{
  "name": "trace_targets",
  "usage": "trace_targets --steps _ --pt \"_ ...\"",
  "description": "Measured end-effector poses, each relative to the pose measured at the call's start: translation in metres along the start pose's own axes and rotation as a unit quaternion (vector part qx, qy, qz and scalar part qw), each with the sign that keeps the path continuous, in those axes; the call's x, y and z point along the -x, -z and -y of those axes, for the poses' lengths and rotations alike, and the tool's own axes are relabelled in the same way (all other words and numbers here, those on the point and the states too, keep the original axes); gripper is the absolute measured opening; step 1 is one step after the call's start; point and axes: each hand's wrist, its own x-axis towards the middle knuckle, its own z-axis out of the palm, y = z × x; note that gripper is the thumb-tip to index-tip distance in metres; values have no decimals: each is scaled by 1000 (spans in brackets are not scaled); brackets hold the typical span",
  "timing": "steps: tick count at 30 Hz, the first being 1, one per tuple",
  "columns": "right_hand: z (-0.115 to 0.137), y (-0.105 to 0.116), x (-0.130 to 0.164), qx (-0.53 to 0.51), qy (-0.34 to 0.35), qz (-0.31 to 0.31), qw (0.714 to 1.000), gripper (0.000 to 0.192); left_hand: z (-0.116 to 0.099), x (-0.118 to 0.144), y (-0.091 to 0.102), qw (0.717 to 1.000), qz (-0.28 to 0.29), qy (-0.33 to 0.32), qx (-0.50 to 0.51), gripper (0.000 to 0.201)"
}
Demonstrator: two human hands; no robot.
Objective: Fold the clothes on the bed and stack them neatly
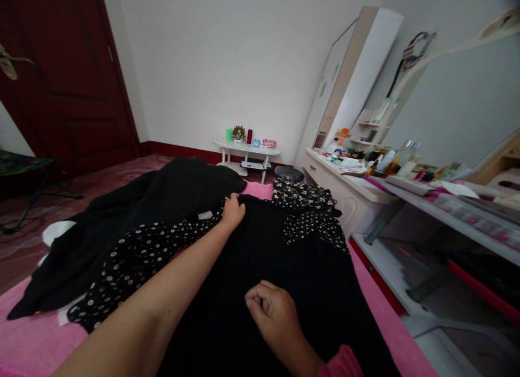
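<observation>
A black garment with white-dotted parts is spread over a pink bed cover. My left hand reaches to its far edge, fingers pinched on the cloth there. One dotted part stretches to the left under my left forearm; another dotted piece lies folded at the upper right. My right hand is curled into a loose fist over the near part of the black cloth, and no object shows in its fingers. Whether it touches the cloth is hard to see.
Piled black clothing lies at the left, and a floral-print cloth at the far right of the bed. Beyond stands a small white table. A cluttered dresser runs along the right; a folding stool is at the left.
</observation>
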Motion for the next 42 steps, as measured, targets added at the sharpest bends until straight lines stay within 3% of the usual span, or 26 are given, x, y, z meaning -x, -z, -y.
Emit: trace_targets --steps 3,6,12,16,19,21,25,29,32,35,39,42 --pt "-2 -1 0 -2 0 -5 1000 16 5 26 -19 996 44 -69 -43 62" --pt "-4 -2 2 -3 4 -8 1000 15 18 47 -34 982 72 -135 -114 59" --pt "-2 3 4 44 18 5 999 20 27 59 -36 975 62 -158 -140 58" --pt "-17 30 -19 179 109 60 976 45 25 59 -34 977 51 -155 -139 57" --pt "-61 62 -55 240 134 123 953 59 24 58 -35 978 56 -153 -133 57" --pt "-101 84 -83 271 93 94 954 59 24 57 -35 979 61 -146 -130 57" --pt "-162 114 -133 328 -46 -60 941 59 24 55 -38 980 53 -137 -132 57" --pt "-162 126 -170 344 -176 -174 906 42 24 57 -37 980 42 -141 -135 56" --pt "-142 130 -190 393 -177 -248 868 28 24 58 -35 980 32 -143 -135 55" --pt "-128 127 -207 421 -120 -234 868 31 23 59 -34 981 31 -139 -131 55" --pt "-133 115 -228 333 -206 -125 912 50 22 59 -33 982 35 -138 -124 55" --pt "-146 110 -240 287 -230 -106 924 32 22 59 -33 983 38 -136 -119 56"
